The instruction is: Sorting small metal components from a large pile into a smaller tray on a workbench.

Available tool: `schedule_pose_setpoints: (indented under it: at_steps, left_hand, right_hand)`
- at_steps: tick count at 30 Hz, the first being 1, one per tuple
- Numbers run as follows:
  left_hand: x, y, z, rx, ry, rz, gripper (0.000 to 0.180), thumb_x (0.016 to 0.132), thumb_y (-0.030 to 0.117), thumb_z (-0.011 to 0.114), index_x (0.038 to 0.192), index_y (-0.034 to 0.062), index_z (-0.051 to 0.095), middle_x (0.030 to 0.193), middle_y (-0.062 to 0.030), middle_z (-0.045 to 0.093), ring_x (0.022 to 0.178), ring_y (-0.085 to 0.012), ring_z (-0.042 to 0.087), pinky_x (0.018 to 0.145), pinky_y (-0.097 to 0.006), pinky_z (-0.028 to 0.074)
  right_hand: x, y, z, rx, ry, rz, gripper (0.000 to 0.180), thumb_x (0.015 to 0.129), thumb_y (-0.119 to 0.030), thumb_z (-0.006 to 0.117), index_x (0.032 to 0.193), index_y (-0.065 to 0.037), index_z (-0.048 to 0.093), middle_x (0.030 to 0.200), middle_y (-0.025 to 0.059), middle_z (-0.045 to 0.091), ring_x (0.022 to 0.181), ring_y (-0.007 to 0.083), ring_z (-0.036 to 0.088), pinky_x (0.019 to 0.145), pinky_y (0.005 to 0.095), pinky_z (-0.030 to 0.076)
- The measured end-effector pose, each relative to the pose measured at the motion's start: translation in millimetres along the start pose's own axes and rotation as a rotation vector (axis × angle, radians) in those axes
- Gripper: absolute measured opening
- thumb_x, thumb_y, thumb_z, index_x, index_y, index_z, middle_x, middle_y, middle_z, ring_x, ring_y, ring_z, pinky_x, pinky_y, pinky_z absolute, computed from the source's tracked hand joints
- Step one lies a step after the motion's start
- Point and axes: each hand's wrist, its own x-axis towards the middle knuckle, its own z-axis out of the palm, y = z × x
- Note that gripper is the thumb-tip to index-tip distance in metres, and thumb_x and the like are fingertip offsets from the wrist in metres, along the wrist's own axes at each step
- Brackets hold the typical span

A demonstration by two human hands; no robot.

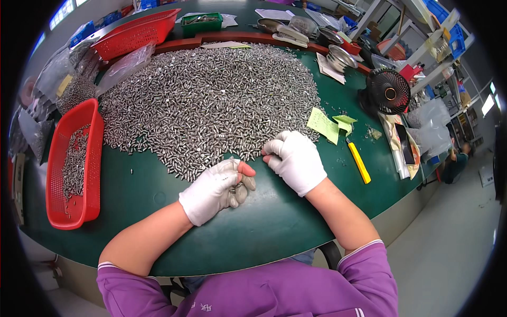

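A wide heap of small silvery metal pins (pixel 211 100) covers the middle of the green table (pixel 222 238). At the heap's near edge is my left hand (pixel 214 190), in a white glove with a bare thumb tip and grey-soiled fingertips. Its fingers curl inward; whatever lies inside them is hidden. Just right of it, my right hand (pixel 296 161), gloved in white too, touches the heap's near right edge. Thumb and fingers there are drawn together, and anything between them is too small to make out.
On the left a red basket (pixel 95 185) holds more pins. Another red basket (pixel 137 34) and a green tray (pixel 202 24) stand at the back. To the right are green paper notes (pixel 323 126), a yellow-handled tool (pixel 359 162), a black fan (pixel 388 91) and a phone (pixel 405 143).
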Motion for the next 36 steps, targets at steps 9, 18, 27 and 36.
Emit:
schedule_pose_setpoints:
  at_steps: [9,18,27,36]
  left_hand:
    - [0,0,-2,-0.006,0.011,-0.029,0.018,0.09,0.026,0.059,0.099,0.0102,0.055,0.087,-0.0025,0.058,0.064,-0.0088,0.05,0.057,-0.021,0.04]
    - [0,1,-2,-0.012,0.011,-0.034,0.017,0.09,0.026,0.059,0.097,0.0108,0.056,0.085,-0.0016,0.058,0.065,-0.0087,0.051,0.057,-0.021,0.04]
    - [1,-1,-2,-0.002,-0.045,-0.055,0.02,0.089,0.029,0.063,0.097,0.0119,0.057,0.083,0.0018,0.059,0.065,-0.0047,0.051,0.057,-0.017,0.04]
    - [0,1,4,0.034,0.051,-0.069,0.016,0.092,0.026,0.057,0.093,0.0103,0.055,0.079,-0.0004,0.057,0.059,-0.0053,0.046,0.05,-0.018,0.036]
  right_hand:
    - [-6,3,-5,0.032,-0.073,0.084,0.009,0.072,-0.016,0.068,0.08,-0.012,0.067,0.076,0.0075,0.059,0.077,0.0271,0.058,0.069,0.0377,0.047]
    - [1,-1,-10,-0.031,-0.172,-0.075,0.011,0.072,-0.019,0.07,0.076,-0.011,0.066,0.076,0.007,0.06,0.074,0.0273,0.058,0.065,0.0381,0.047]
    - [2,-12,-11,0.335,0.009,-0.28,0.019,0.068,-0.021,0.073,0.078,-0.011,0.062,0.076,0.0041,0.06,0.073,0.0263,0.058,0.065,0.0374,0.047]
    - [1,-12,-16,0.311,0.071,-0.223,0.017,0.069,-0.018,0.073,0.083,-0.014,0.067,0.079,0.0041,0.062,0.074,0.025,0.059,0.065,0.0362,0.048]
